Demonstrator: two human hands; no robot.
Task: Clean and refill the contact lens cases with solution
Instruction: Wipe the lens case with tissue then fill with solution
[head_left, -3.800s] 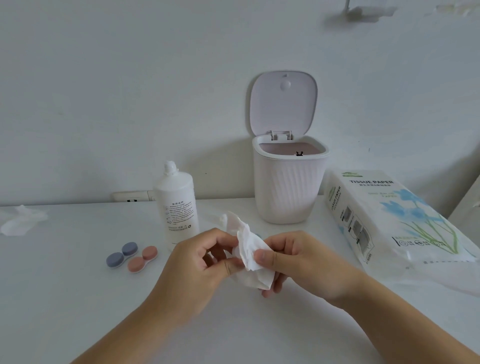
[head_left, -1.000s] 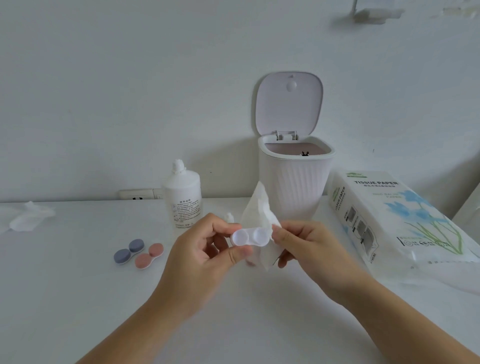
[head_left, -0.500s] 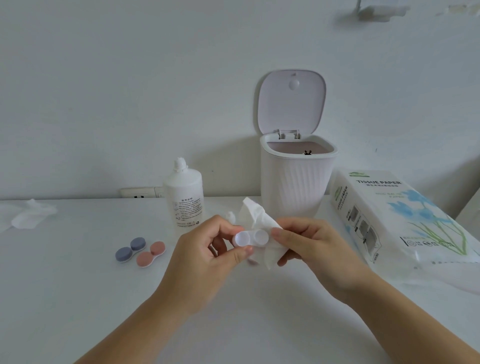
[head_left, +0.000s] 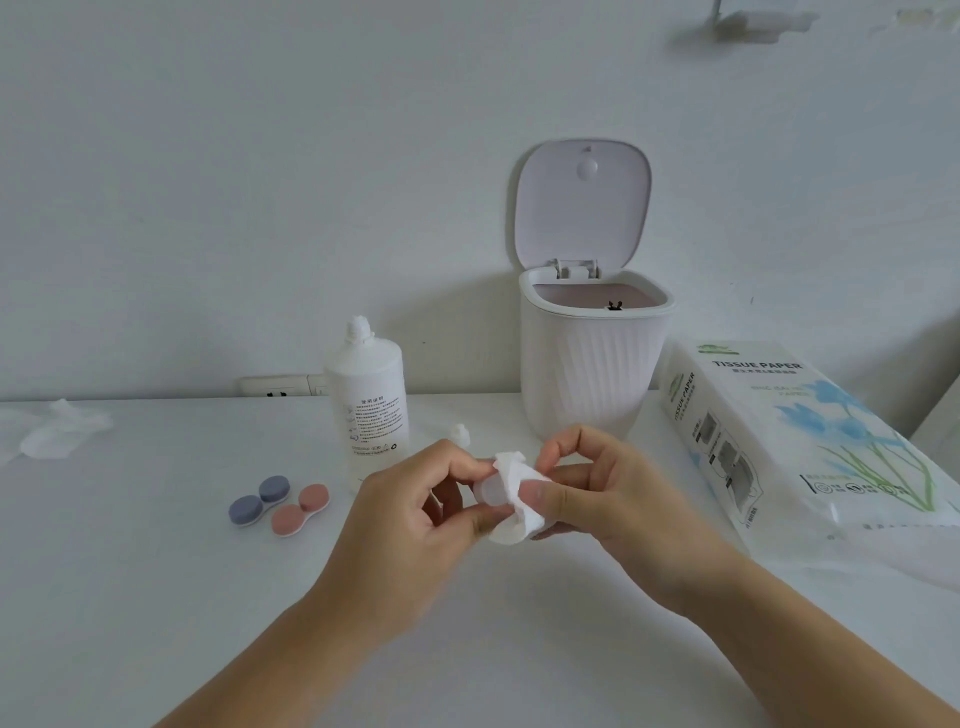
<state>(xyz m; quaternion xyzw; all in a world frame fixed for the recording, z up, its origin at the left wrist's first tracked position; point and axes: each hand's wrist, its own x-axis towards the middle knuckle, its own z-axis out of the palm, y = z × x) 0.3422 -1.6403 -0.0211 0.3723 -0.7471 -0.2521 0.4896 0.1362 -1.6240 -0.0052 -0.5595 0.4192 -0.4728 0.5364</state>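
Observation:
My left hand (head_left: 421, 514) pinches a white contact lens case (head_left: 488, 491) above the table's middle. A white tissue (head_left: 514, 493) covers most of that case, and my right hand (head_left: 597, 488) presses the tissue against it with thumb and fingers. Two closed cases lie side by side to the left: a blue-grey one (head_left: 260, 501) and a pink one (head_left: 300, 509). Behind my left hand the solution bottle (head_left: 370, 400) stands upright with its cap off. The small white cap (head_left: 460, 434) rests on the table beside the bottle.
An open-lidded white bin (head_left: 592, 364) stands against the wall behind my hands. A pack of tissue paper (head_left: 789, 436) lies at the right. A crumpled tissue (head_left: 57, 428) sits at the far left. A wall socket (head_left: 275, 387) is behind the bottle.
The tissue, held loosely behind the bare case a second ago, is now folded over the case and pressed on by my right thumb. Both hands have dropped slightly lower.

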